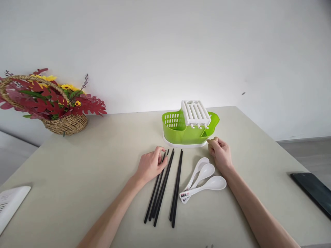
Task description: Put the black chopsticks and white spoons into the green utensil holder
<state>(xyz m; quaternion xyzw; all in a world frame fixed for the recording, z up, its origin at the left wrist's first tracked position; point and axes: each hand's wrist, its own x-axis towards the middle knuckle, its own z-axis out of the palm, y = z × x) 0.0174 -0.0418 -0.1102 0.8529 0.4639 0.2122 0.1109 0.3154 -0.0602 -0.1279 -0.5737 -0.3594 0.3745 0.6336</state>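
Note:
Several black chopsticks lie in a loose group on the table, with two more black chopsticks a little to their right. My left hand rests at the upper ends of the left group. Its fingers are loosely curled, thumb and forefinger apart, with the thumb over the chopsticks. Three white spoons fan out right of the chopsticks, their handles overlapping. Behind them stands a green cutlery basket with a white slotted holder on top. My right hand is closed, beside the basket's front right corner, holding nothing visible.
A woven basket of red and yellow artificial flowers stands at the back left. At the right edge lies a black phone. Part of a white object shows at the left edge. A white wall rises behind the table.

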